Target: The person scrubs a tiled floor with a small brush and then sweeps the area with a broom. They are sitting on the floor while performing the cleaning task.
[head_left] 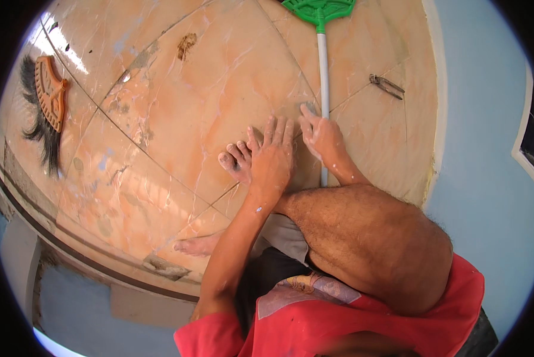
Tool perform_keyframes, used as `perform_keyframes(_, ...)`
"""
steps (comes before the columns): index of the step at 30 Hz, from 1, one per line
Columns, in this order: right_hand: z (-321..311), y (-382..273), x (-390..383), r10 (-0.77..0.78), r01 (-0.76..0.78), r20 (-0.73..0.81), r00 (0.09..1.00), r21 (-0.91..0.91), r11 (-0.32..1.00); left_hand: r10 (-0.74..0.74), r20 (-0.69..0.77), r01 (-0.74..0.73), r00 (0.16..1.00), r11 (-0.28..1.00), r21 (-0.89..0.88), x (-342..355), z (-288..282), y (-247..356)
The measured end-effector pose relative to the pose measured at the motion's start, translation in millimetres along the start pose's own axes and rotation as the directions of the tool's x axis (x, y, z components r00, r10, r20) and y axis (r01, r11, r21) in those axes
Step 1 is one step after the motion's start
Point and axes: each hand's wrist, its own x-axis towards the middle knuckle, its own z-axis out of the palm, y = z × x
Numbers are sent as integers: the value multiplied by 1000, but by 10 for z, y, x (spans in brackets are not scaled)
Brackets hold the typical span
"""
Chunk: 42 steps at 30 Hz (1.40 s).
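Observation:
My left hand lies over my foot, palm down, with its fingers stretched out toward the floor tiles. It holds nothing that I can see. Just right of it, my right hand is closed, its fingertips low at a tile joint. A small grey patch or piece shows by those fingertips; what it is, I cannot make out. Beside and partly beneath the right hand runs the white pole of a green plastic broom head. Whitish dust marks the fingers.
Pincers lie on the tiles at the far right, near the pale blue wall. An orange broom head with black bristles rests at the far left. A dark raised edge borders the tiles at lower left. My bent knee fills the right front.

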Motion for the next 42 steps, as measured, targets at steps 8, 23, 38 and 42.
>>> perform_keyframes(8, 10, -4, -2, -23, 23, 9, 1000, -24, 999, 0, -11, 0, 1000, 999, 40, 38, 25, -5)
perform_keyframes(23, 157, -206, -178, -302, 345, 243, 922, -159, 925, -90, -1, 89, 996, 989, 117, -377, -99, -270)
perform_keyframes(38, 123, -582, 62, -356, 389, 205, 912, -147, 909, -163, -65, 169, 984, 981, 92, -365, -309, -375)
perform_keyframes(42, 161, -556, 53, -326, 367, 241, 914, -153, 917, -195, -72, 204, 978, 966, 161, -362, -344, -477)
